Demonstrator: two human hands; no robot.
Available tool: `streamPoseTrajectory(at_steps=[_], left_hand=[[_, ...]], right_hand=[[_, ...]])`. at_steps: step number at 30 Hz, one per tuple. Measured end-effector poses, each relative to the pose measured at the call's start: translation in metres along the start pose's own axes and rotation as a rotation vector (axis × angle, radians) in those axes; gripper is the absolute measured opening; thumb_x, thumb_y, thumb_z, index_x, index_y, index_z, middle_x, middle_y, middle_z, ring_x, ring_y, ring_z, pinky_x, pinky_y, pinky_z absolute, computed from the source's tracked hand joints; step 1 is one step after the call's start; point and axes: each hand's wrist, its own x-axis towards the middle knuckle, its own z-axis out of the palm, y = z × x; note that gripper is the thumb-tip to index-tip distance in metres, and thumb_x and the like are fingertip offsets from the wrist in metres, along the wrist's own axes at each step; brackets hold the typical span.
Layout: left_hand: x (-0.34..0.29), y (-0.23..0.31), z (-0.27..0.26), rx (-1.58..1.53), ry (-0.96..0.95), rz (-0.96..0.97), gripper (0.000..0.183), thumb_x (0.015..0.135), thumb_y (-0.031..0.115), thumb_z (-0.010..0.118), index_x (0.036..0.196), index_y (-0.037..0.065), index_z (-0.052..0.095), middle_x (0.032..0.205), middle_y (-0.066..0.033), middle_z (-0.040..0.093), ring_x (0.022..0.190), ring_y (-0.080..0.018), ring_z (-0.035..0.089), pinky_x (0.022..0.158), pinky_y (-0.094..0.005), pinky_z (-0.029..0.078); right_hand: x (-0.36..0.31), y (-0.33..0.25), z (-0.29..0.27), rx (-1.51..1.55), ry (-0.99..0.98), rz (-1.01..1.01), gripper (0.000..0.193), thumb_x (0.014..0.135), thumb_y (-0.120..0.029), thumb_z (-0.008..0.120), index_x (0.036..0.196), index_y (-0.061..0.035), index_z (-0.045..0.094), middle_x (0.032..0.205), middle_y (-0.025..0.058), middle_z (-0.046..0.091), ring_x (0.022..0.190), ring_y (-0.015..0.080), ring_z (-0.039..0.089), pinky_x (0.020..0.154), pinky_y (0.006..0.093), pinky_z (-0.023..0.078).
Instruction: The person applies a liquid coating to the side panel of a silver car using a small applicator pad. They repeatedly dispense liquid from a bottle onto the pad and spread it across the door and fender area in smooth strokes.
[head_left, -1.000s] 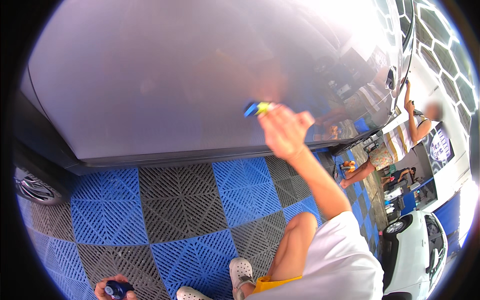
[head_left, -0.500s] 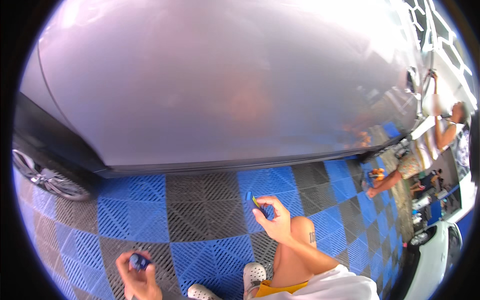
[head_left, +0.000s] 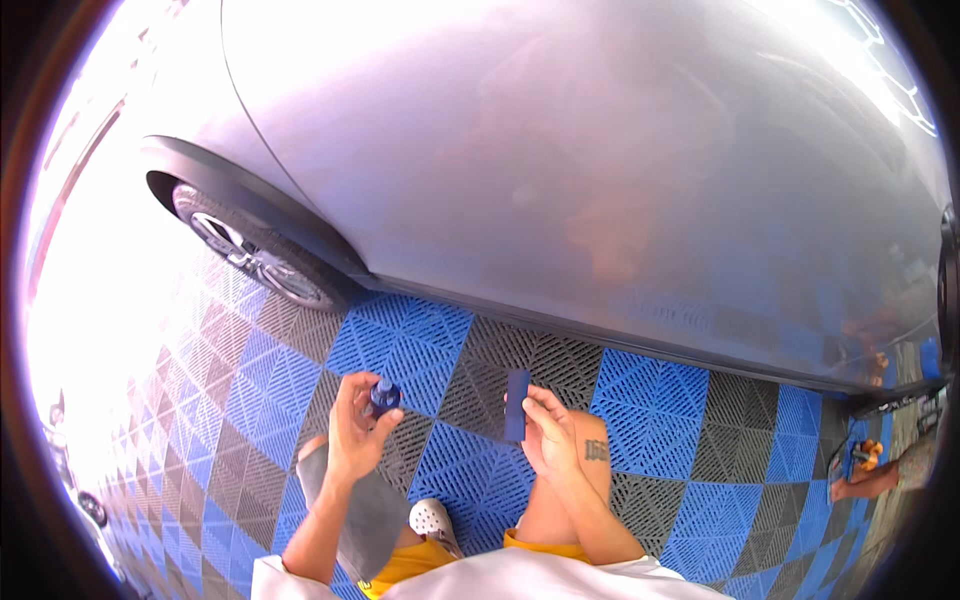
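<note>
My left hand is closed around a small dark blue bottle, held with its neck pointing up. To its right, my right hand grips a flat, dark blue applicator block between thumb and fingers, its long face upright. The two hands are apart, above my knees. Beyond them stands the silver-grey side panel of a car, which neither hand touches.
A dark sill runs along the car's lower edge, with a wheel at left. Blue and black slotted tiles cover the floor. At far right are another person's leg and an orange object on the floor.
The view has swung left, showing more of the wheel. My left hand has risen toward my right hand with the bottle. In my right hand, the block has turned to show its long face.
</note>
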Motion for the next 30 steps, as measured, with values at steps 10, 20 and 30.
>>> streamPoseTrajectory(at_steps=[10, 20, 30], left_hand=[[0.021, 0.100, 0.045, 0.309, -0.128, 0.109, 0.048, 0.089, 0.004, 0.081, 0.129, 0.002, 0.056, 0.113, -0.0125, 0.067, 0.104, -0.0233, 0.070, 0.091, -0.0352, 0.059], [0.044, 0.065, 0.044, 1.021, -0.190, 0.673, 0.049, 0.079, 0.012, 0.082, 0.125, 0.008, 0.067, 0.119, -0.0075, 0.070, 0.108, -0.0280, 0.067, 0.090, -0.0402, 0.056], [0.033, 0.048, 0.039, 1.247, -0.298, 0.816, 0.046, 0.081, 0.011, 0.072, 0.127, 0.008, 0.070, 0.126, -0.0045, 0.067, 0.116, -0.0261, 0.063, 0.095, -0.0383, 0.053]], right_hand=[[0.001, -0.026, 0.013, 0.083, -0.051, 0.071, 0.024, 0.105, -0.005, 0.061, 0.128, -0.0002, 0.065, 0.122, 0.0202, 0.071, 0.108, 0.0276, 0.070, 0.097, 0.0397, 0.058], [0.005, 0.019, 0.017, 0.184, -0.110, 0.194, 0.030, 0.105, -0.007, 0.060, 0.133, 0.0029, 0.064, 0.120, 0.0204, 0.072, 0.106, 0.0274, 0.072, 0.097, 0.0411, 0.058], [-0.004, 0.049, 0.020, 0.209, -0.070, 0.221, 0.032, 0.107, -0.008, 0.058, 0.135, 0.0039, 0.063, 0.118, 0.0184, 0.073, 0.105, 0.0254, 0.072, 0.098, 0.0392, 0.058]])
